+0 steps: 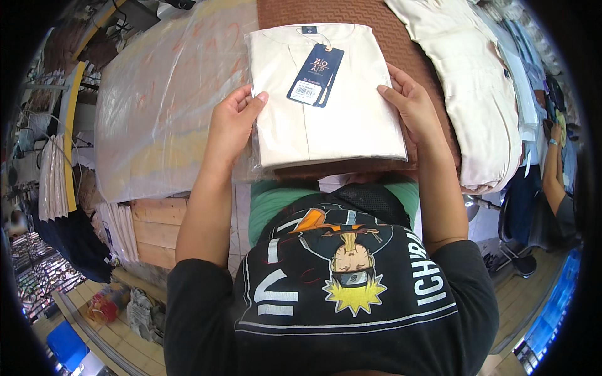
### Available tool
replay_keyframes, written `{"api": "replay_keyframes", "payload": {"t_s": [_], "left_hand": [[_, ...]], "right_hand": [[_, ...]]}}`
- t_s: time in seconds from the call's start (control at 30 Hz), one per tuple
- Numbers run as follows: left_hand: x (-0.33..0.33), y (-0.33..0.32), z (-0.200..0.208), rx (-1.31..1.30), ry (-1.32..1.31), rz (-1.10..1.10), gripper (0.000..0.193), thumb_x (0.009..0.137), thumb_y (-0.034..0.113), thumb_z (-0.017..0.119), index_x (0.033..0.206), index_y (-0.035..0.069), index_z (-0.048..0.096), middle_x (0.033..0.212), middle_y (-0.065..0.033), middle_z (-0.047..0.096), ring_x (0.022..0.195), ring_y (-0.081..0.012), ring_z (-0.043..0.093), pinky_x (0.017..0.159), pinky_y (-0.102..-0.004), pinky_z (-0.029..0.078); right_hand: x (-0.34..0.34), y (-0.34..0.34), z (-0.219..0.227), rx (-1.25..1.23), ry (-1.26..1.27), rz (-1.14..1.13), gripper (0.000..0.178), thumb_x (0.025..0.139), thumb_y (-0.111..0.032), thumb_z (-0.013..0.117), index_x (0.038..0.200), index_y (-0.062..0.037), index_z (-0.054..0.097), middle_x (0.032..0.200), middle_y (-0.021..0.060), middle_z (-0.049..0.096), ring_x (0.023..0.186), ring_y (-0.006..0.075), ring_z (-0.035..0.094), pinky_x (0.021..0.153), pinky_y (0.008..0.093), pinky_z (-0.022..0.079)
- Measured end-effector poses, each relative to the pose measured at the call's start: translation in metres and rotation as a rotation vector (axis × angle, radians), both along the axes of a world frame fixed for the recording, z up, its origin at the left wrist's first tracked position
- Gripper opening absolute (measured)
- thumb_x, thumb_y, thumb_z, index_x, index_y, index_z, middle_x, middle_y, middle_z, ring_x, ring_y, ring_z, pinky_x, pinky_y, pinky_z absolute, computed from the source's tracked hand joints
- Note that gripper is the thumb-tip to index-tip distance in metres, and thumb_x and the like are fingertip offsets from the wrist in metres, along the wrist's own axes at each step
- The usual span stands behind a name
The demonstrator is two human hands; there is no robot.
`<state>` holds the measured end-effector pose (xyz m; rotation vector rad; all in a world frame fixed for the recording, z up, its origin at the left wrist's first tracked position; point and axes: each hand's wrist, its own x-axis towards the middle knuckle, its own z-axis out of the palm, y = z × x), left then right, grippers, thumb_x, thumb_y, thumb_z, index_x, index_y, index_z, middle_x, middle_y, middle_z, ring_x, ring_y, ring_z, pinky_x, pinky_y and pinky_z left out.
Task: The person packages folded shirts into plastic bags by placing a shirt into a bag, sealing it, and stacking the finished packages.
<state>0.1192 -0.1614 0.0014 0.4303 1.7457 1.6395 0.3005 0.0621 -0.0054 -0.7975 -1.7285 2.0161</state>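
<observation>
A folded cream shirt (pixel 351 125) in a clear plastic bag lies in front of me, its neckline at the far end. Through the plastic shows a dark blue hang tag (pixel 326 69) with a white barcode sticker, tied on by a string near the collar. My left hand (pixel 238 113) pinches the bag's left edge between thumb and fingers. On the opposite edge, my right hand (pixel 406 94) grips the bag with the thumb on top and the fingers curled behind it. The bagged shirt is above a brown patterned cloth (pixel 338 12).
A plastic-wrapped stack (pixel 163 106) fills the table's left side. Cream garments (pixel 480 100) are piled on the right, with blue clothes beyond. Another person's arm (pixel 553 166) reaches in at far right. A wooden crate (pixel 160 229) and a blue bin (pixel 66 344) stand lower left.
</observation>
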Motion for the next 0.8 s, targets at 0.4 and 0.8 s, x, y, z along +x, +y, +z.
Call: {"api": "replay_keyframes", "payload": {"t_s": [0.4,0.8], "left_hand": [[-0.04,-0.108,-0.02,0.032,0.177,0.311,0.03,0.089,0.025,0.06,0.113,0.007,0.06,0.088,-0.0004,0.063,0.07,-0.0044,0.053,0.055,-0.0176,0.037],[-0.155,-0.384,-0.132,0.7,0.093,1.687,0.034,0.085,0.024,0.064,0.112,0.005,0.054,0.086,-0.0045,0.06,0.071,-0.0134,0.057,0.062,-0.023,0.044]], "right_hand": [[-0.015,-0.012,0.048,0.87,-0.151,-0.115,0.052,0.084,-0.026,0.066,0.127,-0.0009,0.051,0.122,0.0195,0.055,0.112,0.0263,0.054,0.093,0.0349,0.043],[-0.098,-0.136,0.087,1.421,-0.178,0.233,0.041,0.089,-0.016,0.058,0.128,-0.005,0.05,0.134,0.012,0.048,0.129,0.0264,0.038,0.107,0.0394,0.027]]}}
